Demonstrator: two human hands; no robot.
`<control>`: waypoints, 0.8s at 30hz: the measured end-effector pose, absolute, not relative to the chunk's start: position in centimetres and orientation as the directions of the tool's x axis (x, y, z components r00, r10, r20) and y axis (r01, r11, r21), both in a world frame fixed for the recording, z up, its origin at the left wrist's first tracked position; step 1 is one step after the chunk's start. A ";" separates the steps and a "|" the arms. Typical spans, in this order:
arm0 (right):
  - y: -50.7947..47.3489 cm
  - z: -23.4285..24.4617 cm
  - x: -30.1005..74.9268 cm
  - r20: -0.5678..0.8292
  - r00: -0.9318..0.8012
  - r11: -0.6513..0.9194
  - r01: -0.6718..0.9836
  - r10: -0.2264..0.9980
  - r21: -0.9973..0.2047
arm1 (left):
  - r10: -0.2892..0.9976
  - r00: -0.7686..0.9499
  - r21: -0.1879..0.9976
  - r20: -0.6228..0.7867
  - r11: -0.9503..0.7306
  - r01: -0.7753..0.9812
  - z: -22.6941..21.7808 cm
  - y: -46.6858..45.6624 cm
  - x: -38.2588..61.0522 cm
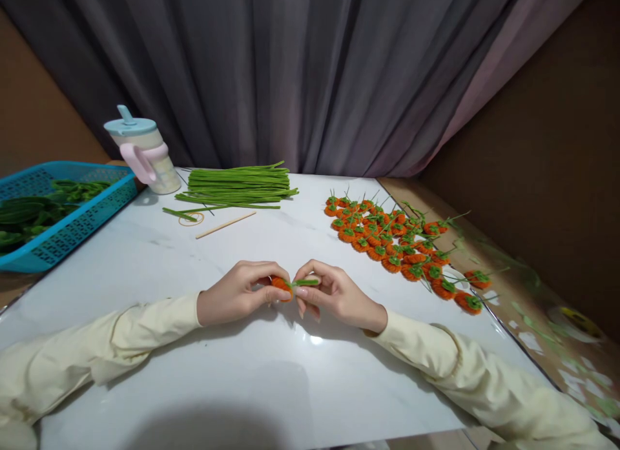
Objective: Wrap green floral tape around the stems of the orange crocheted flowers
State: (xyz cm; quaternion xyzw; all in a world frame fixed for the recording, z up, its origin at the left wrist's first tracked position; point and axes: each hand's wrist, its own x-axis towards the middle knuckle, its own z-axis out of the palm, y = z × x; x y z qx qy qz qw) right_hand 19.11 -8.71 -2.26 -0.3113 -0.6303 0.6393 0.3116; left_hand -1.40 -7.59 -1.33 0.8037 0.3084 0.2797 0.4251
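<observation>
Over the middle of the white table, my left hand (247, 292) pinches a small orange fuzzy pumpkin (282, 286) between thumb and fingers. My right hand (334, 295) meets it from the other side, thumb and index finger closed on a green pipe cleaner (306, 283) at the pumpkin's top. Whether the pipe cleaner is fixed to the pumpkin is hidden by my fingertips. Many similar orange pumpkins with green tops and thin stems (391, 263) lie grouped at the right. Farther back is a bundle of green pipe cleaners (237, 184).
A wooden stick (225, 225) and a rubber band (190, 219) lie in front of the bundle. At the back left stands a tumbler with a blue lid (145, 150), beside a blue basket (72, 240) of green pieces. Paper scraps (530, 341) litter the surface beyond the table's right edge.
</observation>
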 end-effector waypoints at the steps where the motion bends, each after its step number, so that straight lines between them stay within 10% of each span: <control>1: -8.8 -2.2 19.2 0.005 -0.614 0.018 0.015 0.789 -1.000 | 0.740 0.661 0.903 0.126 -0.361 0.232 -1.3 -7.5 -1.4; 9: -9.1 -2.3 19.7 0.290 -0.617 0.515 0.222 0.732 -0.828 | 0.647 0.751 0.990 -0.132 0.047 0.133 -1.6 -6.8 -1.6; 16: -8.7 -4.0 20.0 0.581 -0.710 0.917 0.295 0.398 -0.268 | 0.542 0.818 0.980 -0.191 0.153 0.128 -1.6 -6.2 -1.7; 24: -8.4 -3.6 19.8 0.612 -0.788 0.908 0.207 -0.066 0.365 | 0.467 0.860 0.970 -0.204 0.217 0.113 -2.0 -6.1 -1.7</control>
